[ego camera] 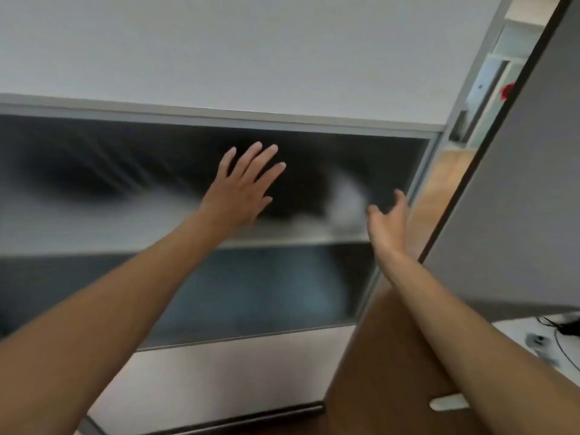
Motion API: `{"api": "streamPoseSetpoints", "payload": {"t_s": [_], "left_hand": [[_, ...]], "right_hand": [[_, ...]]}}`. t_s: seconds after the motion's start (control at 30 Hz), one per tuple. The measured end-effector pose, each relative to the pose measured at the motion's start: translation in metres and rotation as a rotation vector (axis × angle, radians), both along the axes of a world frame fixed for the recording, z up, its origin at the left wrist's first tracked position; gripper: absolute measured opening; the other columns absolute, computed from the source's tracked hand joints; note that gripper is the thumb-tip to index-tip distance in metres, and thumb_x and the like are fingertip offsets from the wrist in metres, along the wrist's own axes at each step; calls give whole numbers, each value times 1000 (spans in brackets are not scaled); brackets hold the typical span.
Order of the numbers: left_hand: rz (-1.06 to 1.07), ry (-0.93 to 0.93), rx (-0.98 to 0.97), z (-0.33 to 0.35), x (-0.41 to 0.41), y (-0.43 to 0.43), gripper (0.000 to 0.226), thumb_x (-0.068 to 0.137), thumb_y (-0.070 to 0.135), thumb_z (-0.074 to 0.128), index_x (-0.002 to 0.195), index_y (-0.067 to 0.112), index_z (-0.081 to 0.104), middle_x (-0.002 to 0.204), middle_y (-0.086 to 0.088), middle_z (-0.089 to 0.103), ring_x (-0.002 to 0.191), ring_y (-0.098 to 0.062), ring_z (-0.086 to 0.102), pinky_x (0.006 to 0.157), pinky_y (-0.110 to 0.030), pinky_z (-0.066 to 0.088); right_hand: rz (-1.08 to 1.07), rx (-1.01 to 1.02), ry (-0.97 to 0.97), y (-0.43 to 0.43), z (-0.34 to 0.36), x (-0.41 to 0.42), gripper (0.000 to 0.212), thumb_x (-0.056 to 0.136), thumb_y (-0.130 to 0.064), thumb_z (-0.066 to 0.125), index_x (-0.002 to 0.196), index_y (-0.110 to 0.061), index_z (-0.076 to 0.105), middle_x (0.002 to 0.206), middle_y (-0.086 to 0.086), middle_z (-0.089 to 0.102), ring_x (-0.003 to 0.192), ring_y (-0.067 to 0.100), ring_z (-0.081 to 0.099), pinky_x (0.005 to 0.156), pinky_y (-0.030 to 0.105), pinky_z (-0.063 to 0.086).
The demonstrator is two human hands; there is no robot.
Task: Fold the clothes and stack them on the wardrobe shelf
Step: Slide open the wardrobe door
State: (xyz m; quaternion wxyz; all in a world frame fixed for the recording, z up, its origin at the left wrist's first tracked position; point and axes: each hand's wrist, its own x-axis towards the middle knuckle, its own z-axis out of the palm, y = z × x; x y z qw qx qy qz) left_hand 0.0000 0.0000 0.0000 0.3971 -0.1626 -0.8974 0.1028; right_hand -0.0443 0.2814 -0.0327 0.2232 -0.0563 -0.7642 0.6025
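Observation:
The view is blurred and tilted up at an open wardrobe. Its upper shelf (292,235) runs across the middle, with a dark recess behind it. A pale, blurry piece of clothing (345,204) lies on the shelf at the right. My left hand (243,186) is raised in front of the recess with fingers spread and straight, holding nothing. My right hand (387,219) is lifted beside the pale clothing, palm turned inward, fingers relaxed and empty. I cannot tell whether either hand touches anything.
An open wardrobe door (502,199) stands at the right, close to my right forearm. A lower compartment (266,293) sits under the shelf, and a grey drawer front (219,375) below that. A white surface with black cables (561,334) shows at bottom right.

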Motion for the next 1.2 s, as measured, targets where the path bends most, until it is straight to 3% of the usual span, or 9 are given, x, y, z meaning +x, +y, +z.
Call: {"api": "streamPoseSetpoints", "payload": {"t_s": [0.13,0.27,0.43,0.63,0.8,0.87,0.93,1.07,1.2], "left_hand": [[99,17,-133,19,-37,-3,81,96,45,56,158,21,11,167,-7,6,153,-30,4,120,-56,3],[118,44,-173,3,-60,-23,87,95,50,52,156,30,-7,164,2,-11,150,-20,-23,116,-44,-24],[116,129,-173,-4,-65,-27,80,94,48,58,158,25,15,164,0,2,151,-18,-20,119,-47,-15],[104,206,-157,-18,-62,-47,67,102,46,41,159,26,13,167,1,-1,154,-25,-5,121,-52,-8],[139,120,80,-39,-42,-56,75,100,22,52,159,25,6,166,5,-10,152,-26,-15,118,-45,-17],[143,101,59,-49,-32,-52,75,99,13,54,159,23,10,167,3,-6,153,-28,-7,119,-45,-9],[118,65,-23,-58,-24,-38,77,90,7,61,156,20,24,167,-3,10,152,-29,13,116,-50,14],[-51,-56,-27,-51,-25,13,52,80,10,63,131,14,56,143,-10,50,120,-33,51,85,-45,36],[70,-326,241,-31,-40,71,23,93,35,52,112,25,60,101,0,71,91,-29,67,73,-39,47]], "right_hand": [[-204,-130,-101,35,27,-51,79,93,-19,61,157,-9,17,165,12,16,150,29,20,121,35,17],[-151,-159,-130,59,16,-87,76,91,-18,62,155,-10,22,161,13,24,146,31,29,120,44,26],[-214,-200,-55,58,3,-101,71,86,-7,60,151,-11,32,152,11,38,140,29,39,115,35,33],[-79,-192,-42,61,-7,-91,69,83,-4,57,149,-14,36,147,10,44,133,29,46,116,43,37],[65,-137,-37,40,-12,-73,70,86,4,53,150,-16,33,150,5,41,138,21,41,118,42,34],[147,-133,-6,28,-16,-65,69,88,7,53,150,-15,34,149,5,42,137,20,43,117,40,36],[229,-125,29,15,-19,-55,66,89,8,57,148,-15,37,145,3,46,134,15,45,114,33,40],[442,-71,110,-7,-25,-40,58,86,9,60,131,-27,47,119,-16,58,105,-15,57,88,7,47],[729,95,36,-8,-25,-48,71,78,18,44,135,-24,51,119,0,63,111,13,63,93,25,52]]}}
